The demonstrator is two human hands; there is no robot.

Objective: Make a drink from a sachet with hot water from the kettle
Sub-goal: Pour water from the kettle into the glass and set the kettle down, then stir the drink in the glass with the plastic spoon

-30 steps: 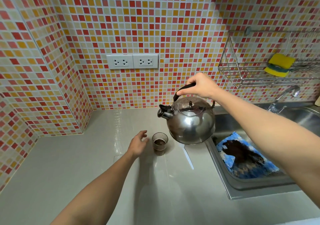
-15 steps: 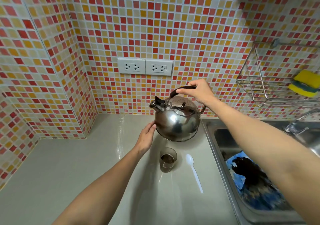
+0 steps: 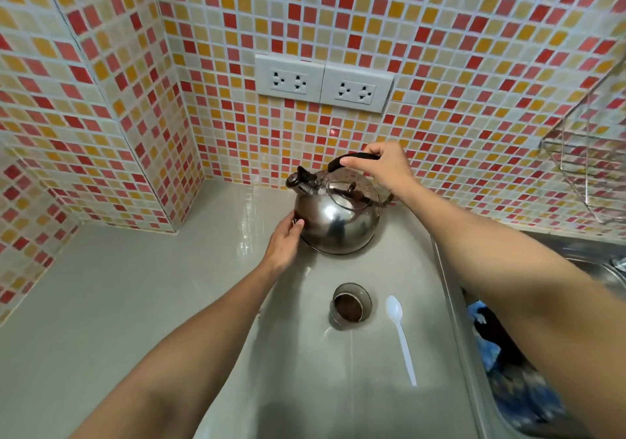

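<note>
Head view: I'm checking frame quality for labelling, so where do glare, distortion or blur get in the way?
Head view: wide-angle bending curves the tile lines at the edges; the steel kettle mirrors the room; the countertop shows soft glare streaks; the blue cloth in the sink is smeared; glass and white plastic spoon stay sharp.

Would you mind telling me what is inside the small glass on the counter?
The glass holds something dark brown at the bottom; whether powder or liquid is unclear. Nothing else shows inside it.

No readable text, labels, numbers anywhere in view
</note>
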